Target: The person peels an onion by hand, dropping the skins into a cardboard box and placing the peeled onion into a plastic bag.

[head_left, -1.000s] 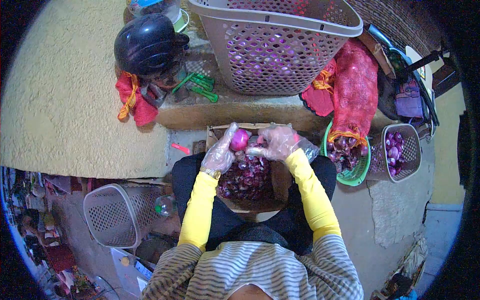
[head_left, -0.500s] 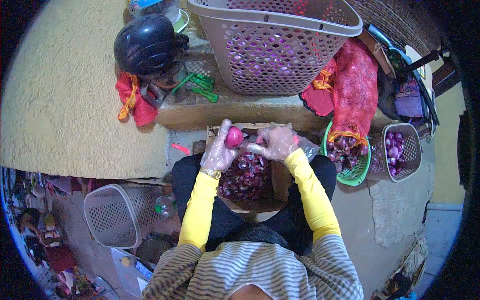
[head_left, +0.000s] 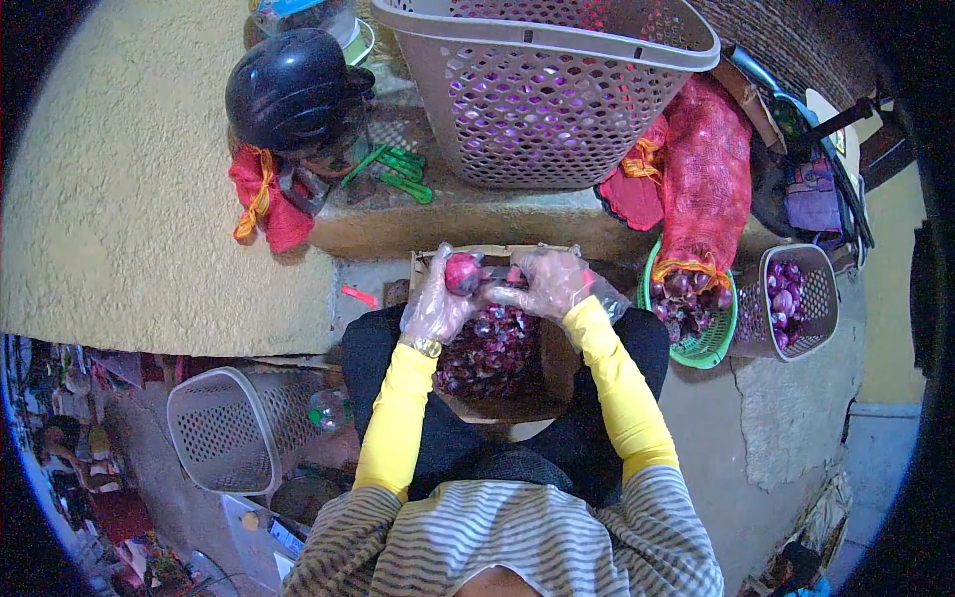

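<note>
A red onion (head_left: 463, 274) sits in my left hand (head_left: 438, 306), whose fingers are wrapped round it; the hand wears a clear plastic glove. Close on its right, my right hand (head_left: 550, 286), also gloved, is closed on a small knife (head_left: 514, 272). Only a bit of its reddish handle and a short stretch of blade show; the fingers cover the rest. Both hands are over an open cardboard box (head_left: 559, 373) between my knees. Onion skins and scraps (head_left: 487, 353) lie in the box.
A large grey perforated basket (head_left: 557, 119) stands on the ledge ahead. To the right are a red mesh sack (head_left: 704, 169), a green basket (head_left: 711, 348) of onions and a grey basket (head_left: 821, 298) with peeled onions. A helmet (head_left: 288, 90) and green-handled tools (head_left: 403, 179) lie left.
The onion has turned in my left hand and shows a duller, paler face. My right hand has shifted slightly, and the blade is now seen beside the onion.
</note>
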Demonstrator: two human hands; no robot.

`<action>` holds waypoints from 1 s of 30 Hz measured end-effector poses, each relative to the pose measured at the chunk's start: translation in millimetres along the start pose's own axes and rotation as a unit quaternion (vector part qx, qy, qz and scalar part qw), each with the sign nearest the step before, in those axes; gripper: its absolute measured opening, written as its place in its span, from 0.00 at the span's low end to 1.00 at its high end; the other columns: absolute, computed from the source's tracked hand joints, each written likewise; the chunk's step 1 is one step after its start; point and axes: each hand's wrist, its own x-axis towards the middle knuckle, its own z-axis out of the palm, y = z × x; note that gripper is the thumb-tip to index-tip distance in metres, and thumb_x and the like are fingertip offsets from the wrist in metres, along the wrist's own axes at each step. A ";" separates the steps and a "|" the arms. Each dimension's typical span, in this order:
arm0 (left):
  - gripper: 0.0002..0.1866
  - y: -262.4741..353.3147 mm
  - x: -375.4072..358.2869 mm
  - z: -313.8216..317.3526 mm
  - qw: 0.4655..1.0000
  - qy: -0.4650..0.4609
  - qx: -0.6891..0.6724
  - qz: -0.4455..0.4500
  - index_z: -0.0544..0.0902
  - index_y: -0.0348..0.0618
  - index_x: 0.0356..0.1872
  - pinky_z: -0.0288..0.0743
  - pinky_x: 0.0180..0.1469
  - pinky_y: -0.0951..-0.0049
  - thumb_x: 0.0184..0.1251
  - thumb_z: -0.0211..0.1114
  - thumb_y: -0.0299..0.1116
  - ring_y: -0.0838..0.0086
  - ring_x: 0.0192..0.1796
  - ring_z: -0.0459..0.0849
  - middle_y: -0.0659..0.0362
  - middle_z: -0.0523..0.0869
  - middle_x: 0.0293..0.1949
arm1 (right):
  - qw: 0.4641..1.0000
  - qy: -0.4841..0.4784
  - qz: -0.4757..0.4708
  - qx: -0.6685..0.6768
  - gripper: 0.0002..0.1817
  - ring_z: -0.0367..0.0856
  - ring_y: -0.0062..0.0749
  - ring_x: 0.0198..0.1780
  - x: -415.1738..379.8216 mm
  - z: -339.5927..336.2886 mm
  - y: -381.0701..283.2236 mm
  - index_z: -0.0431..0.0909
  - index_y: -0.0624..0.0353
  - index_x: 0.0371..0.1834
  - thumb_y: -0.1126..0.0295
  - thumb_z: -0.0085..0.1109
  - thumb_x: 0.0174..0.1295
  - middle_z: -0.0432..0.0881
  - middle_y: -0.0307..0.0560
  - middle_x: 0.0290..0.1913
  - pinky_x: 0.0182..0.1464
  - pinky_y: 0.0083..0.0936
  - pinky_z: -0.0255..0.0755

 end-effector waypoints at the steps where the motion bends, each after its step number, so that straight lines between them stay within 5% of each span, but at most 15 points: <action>1: 0.24 -1.4 0.2 1.2 1.000 0.004 0.010 0.004 0.75 0.41 0.54 0.84 0.54 0.55 0.76 0.60 0.53 0.60 0.49 0.84 0.51 0.82 0.47 | 1.000 0.000 0.000 0.000 0.31 0.86 0.52 0.31 0.4 1.1 0.6 0.82 0.52 0.25 0.32 0.68 0.51 0.83 0.52 0.24 0.36 0.45 0.79; 8: 0.28 -6.5 -4.0 10.4 0.998 -0.046 0.002 -0.045 0.72 0.34 0.62 0.78 0.64 0.51 0.79 0.55 0.52 0.56 0.60 0.82 0.45 0.81 0.60 | 1.000 0.018 -0.008 0.012 0.30 0.86 0.50 0.30 2.3 4.7 0.6 0.81 0.53 0.25 0.34 0.69 0.51 0.84 0.51 0.24 0.34 0.44 0.78; 21: 0.21 -6.8 -9.6 17.6 0.993 -0.066 0.098 0.003 0.76 0.43 0.59 0.82 0.59 0.52 0.79 0.57 0.49 0.64 0.56 0.83 0.53 0.83 0.54 | 0.999 0.031 0.001 -0.011 0.32 0.85 0.49 0.30 1.1 -2.9 2.5 0.80 0.53 0.27 0.32 0.69 0.50 0.84 0.49 0.26 0.33 0.44 0.77; 30: 0.33 -9.3 0.4 2.7 0.991 -0.054 0.120 -0.025 0.74 0.35 0.63 0.82 0.60 0.52 0.77 0.55 0.58 0.60 0.57 0.84 0.48 0.84 0.58 | 0.999 -0.027 0.037 -0.012 0.34 0.87 0.51 0.33 4.3 -5.8 -0.8 0.83 0.50 0.30 0.26 0.62 0.51 0.85 0.52 0.27 0.39 0.47 0.78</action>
